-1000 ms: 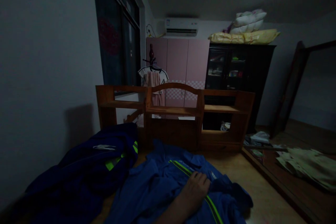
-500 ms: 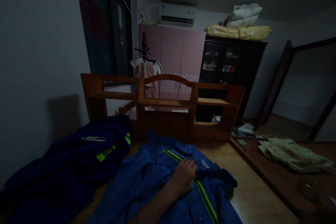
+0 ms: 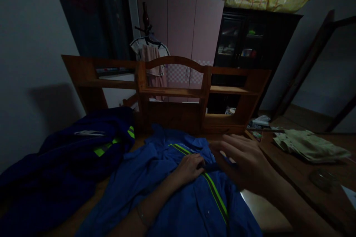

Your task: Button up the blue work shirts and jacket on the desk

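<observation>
A blue work shirt [image 3: 155,177] with a yellow-green reflective stripe lies spread on the wooden surface in front of me. My left hand [image 3: 189,166] rests on its chest, fingers curled and pressing into the fabric beside the stripe. My right hand [image 3: 244,163] hovers just to the right, above the shirt's right side, fingers spread and slightly blurred, holding nothing. A darker blue jacket [image 3: 66,155] with reflective patches is heaped to the left.
A wooden shelf unit [image 3: 172,92] stands at the far edge of the surface. Folded pale green cloth [image 3: 308,146] lies on the right. A pink wardrobe [image 3: 180,33], a dark cabinet [image 3: 250,48] and hanging clothes [image 3: 150,52] are behind. The room is dim.
My right hand has come into view from the right and now hovers over the shirt. The view has tilted down. My left hand stays on the shirt.
</observation>
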A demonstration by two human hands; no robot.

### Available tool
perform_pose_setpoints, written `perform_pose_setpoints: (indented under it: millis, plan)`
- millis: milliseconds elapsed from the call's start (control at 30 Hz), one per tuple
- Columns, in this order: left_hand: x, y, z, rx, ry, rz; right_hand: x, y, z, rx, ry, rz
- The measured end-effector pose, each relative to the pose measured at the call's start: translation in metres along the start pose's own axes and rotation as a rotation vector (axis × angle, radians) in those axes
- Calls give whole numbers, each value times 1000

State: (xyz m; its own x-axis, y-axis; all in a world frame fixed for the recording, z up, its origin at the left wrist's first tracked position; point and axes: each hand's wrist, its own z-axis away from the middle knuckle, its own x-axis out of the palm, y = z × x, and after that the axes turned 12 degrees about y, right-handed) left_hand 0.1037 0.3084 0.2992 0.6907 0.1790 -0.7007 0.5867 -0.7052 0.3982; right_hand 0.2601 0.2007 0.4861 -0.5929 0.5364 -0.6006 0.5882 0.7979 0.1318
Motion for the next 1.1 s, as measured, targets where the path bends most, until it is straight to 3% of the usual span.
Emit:
perform_pose_setpoints:
  millis: [67,167,300,500,733,1100]
  plan:
    - [2,-2,-2,-25,-22,27,31,35,4,70,-105,29]
    - [4,-5,-4,-102,-60,45,82,83,37,235,-204,-18]
    - [10,-6,-5,-139,-29,46,123,113,89,407,-319,-250]
    - [18,1,-5,-110,3,-86,126,112,119,444,-403,-421]
    - [10,12,-10,-33,-91,-187,128,123,132,481,-464,-393]
    - [13,15,-8,-28,-84,-222,134,121,137,443,-433,-389]
